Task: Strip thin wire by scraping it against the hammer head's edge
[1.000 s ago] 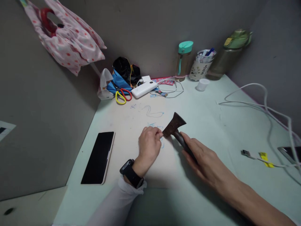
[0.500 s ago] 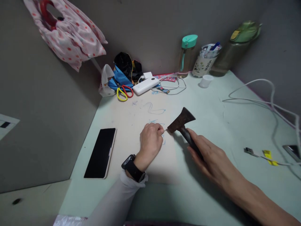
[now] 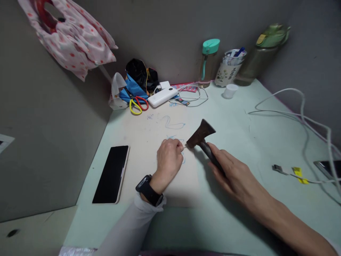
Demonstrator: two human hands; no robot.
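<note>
My right hand (image 3: 233, 169) is wrapped round the dark handle of a small hatchet (image 3: 201, 135). The hatchet's brown metal head is raised a little over the table, its blade edge turned to the upper right and its blunt end to the left. My left hand (image 3: 169, 158) pinches a tiny thin item whose light tip shows between the fingertips and the blunt end. Whether the two touch is too small to tell. A black watch is on my left wrist. Beneath my left hand lies a pale sheet (image 3: 144, 142) with blue drawings.
A phone (image 3: 111, 174) lies at left. At the back are scissors (image 3: 136, 111), a white power bank (image 3: 163, 97), a teal-lidded bottle (image 3: 209, 62), a pen holder (image 3: 228, 71), a small white cup (image 3: 230, 91) and a green bottle (image 3: 253, 58). White cables (image 3: 282, 113) lie at right.
The whole view has shifted slightly, moving most things a little left in the picture. Both hands keep nearly the same pose, with the hatchet's blunt end still close to my left fingertips.
</note>
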